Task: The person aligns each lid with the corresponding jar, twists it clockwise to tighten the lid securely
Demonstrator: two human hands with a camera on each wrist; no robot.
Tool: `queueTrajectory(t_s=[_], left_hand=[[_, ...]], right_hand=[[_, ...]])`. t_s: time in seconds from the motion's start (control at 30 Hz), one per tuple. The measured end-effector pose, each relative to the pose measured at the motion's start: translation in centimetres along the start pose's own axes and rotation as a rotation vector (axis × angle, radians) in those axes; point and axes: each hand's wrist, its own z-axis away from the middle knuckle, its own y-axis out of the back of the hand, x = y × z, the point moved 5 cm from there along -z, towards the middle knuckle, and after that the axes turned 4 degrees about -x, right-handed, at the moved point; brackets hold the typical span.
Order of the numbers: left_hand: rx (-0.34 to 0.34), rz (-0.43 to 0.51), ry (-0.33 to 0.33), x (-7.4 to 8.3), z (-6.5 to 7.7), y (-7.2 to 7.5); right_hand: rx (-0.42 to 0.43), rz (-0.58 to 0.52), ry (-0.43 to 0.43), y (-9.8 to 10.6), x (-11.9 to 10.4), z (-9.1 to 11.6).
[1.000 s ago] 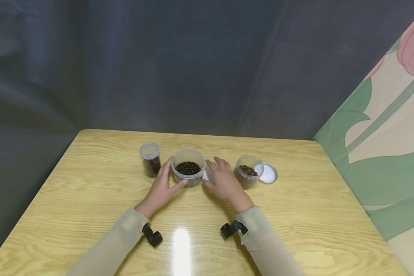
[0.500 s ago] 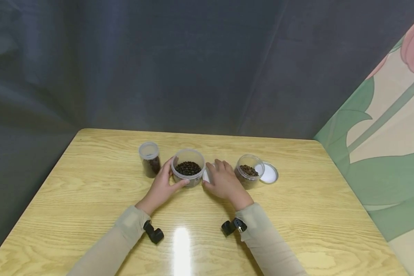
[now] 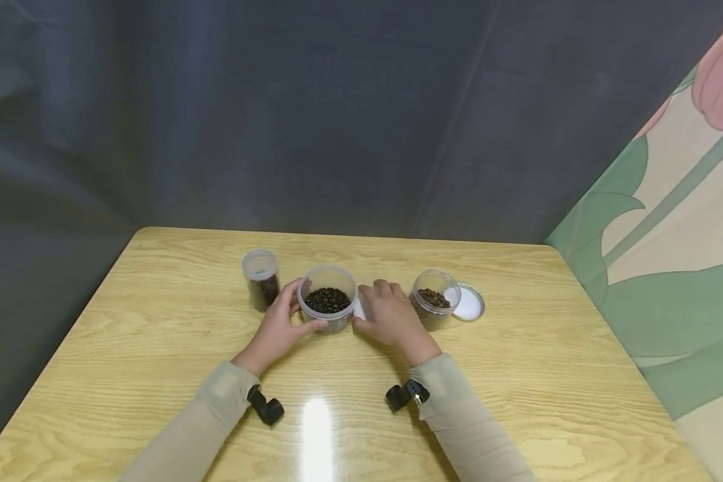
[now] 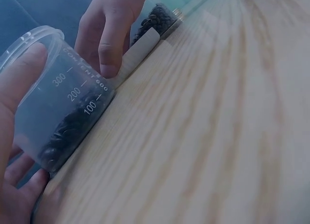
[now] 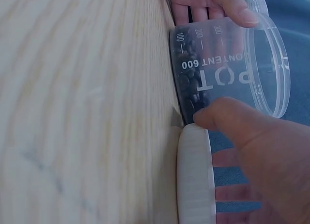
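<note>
At the middle of the desk (image 3: 156, 321), a wide clear tub (image 3: 340, 323) stands upright, dark beans (image 3: 327, 301) filling only its lower part. The person's left hand (image 3: 280, 328) grips it, thumb in front, fingers around the side. The right hand (image 3: 391, 318) grasps a white lid (image 5: 193, 175) lying just beside the tub. Left of the tub, a taller jar (image 3: 260, 274) holds something dark; to the right, a clear jar (image 3: 428, 317) holds brown beans (image 3: 434, 298), a round lid (image 3: 470, 304) beside it.
</note>
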Motion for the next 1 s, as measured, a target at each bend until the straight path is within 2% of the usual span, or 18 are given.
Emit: queueTrajectory(t_s=[0.23, 0.53, 0.8, 1.0], left_hand=[[-0.016, 0.021, -0.012, 0.0, 0.1, 0.1], [-0.044, 0.051, -0.033, 0.0, 0.3, 0.2], [-0.061, 0.047, -0.032, -0.1, 0.6, 0.3], [-0.092, 0.042, -0.024, -0.1, 0.9, 0.4]], right_hand=[[0.053, 0.008, 0.019, 0.2, 0.1, 0.0], [0.079, 0.001, 0.044, 0.3, 0.2, -0.1], [0.100, 0.045, 0.070, 1.0, 0.2, -0.1], [0.134, 0.036, 0.065, 1.5, 0.2, -0.3]])
